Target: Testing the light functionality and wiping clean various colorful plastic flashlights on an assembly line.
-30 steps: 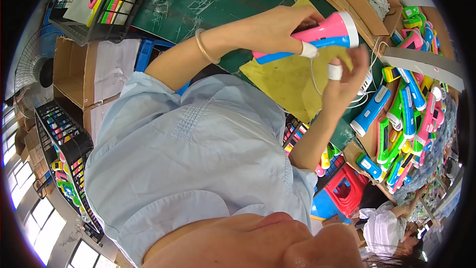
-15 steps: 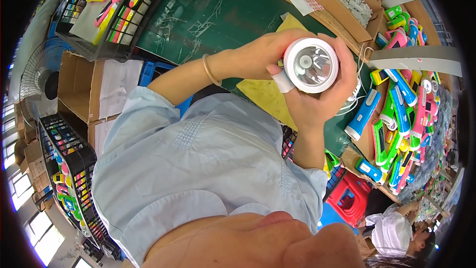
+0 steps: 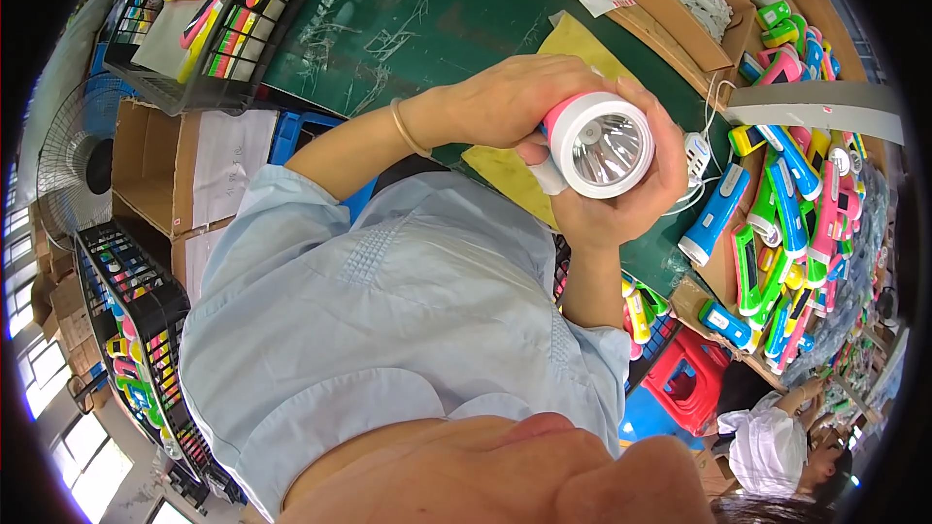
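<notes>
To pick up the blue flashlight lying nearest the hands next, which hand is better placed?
Probably the right hand: it is nearer the blue flashlight, while the left hand sits farther off. Both hold the white-rimmed flashlight, so the right must first let go.

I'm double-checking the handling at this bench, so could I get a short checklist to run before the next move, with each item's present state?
1. Flashlight supported by both left hand and right hand: ok.
2. Lens facing the camera, uncovered: ok.
3. Flashlight body free of damage: cannot tell; the hands hide most of it.
4. Yellow sheet lying on the green table: ok.
5. Green table free of marks or scraps: not ok; pale streaks show on it.
</notes>
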Demonstrator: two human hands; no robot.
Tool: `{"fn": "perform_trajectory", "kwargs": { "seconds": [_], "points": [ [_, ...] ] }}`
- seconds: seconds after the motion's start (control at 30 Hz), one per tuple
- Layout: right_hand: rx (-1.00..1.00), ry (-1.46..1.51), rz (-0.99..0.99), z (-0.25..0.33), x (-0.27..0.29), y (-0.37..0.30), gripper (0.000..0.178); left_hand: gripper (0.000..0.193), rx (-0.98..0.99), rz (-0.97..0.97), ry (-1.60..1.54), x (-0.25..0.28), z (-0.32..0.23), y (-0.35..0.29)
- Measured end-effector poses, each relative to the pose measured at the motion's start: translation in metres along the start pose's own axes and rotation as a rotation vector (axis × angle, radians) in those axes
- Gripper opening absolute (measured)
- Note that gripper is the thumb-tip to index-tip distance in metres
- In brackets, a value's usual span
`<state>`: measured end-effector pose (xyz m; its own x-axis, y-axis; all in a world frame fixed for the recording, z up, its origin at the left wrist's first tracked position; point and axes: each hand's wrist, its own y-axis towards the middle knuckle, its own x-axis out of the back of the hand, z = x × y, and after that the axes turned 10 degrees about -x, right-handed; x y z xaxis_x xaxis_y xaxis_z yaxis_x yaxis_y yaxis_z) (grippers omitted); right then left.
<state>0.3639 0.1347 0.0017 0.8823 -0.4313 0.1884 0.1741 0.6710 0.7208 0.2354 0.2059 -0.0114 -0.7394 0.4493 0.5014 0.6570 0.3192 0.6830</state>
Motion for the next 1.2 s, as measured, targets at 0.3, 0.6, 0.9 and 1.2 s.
{"fn": "perform_trajectory", "kwargs": {
  "seconds": [0.3, 0.6, 0.9, 1.2],
  "points": [
    [-0.085, 0.028, 0.037, 0.001, -0.001, -0.003, 0.088, 0.047, 0.074, -0.103, -0.12, -0.006, 0.0, -0.01],
    [-0.362, -0.517, 0.183, 0.001, -0.002, -0.018, 0.043, 0.07, 0.351, -0.622, -1.178, -0.013, 0.021, -0.001],
    [-0.451, -0.876, -0.306, -0.049, 0.115, -0.007, 0.047, 0.053, 0.458, -0.444, -1.026, -0.03, 0.02, 0.0],
    [-1.071, -0.817, -0.849, -0.189, 0.5, 0.089, 0.052, 0.029, 0.908, -0.542, -0.997, -0.038, 0.024, -0.031]
  ]
}}
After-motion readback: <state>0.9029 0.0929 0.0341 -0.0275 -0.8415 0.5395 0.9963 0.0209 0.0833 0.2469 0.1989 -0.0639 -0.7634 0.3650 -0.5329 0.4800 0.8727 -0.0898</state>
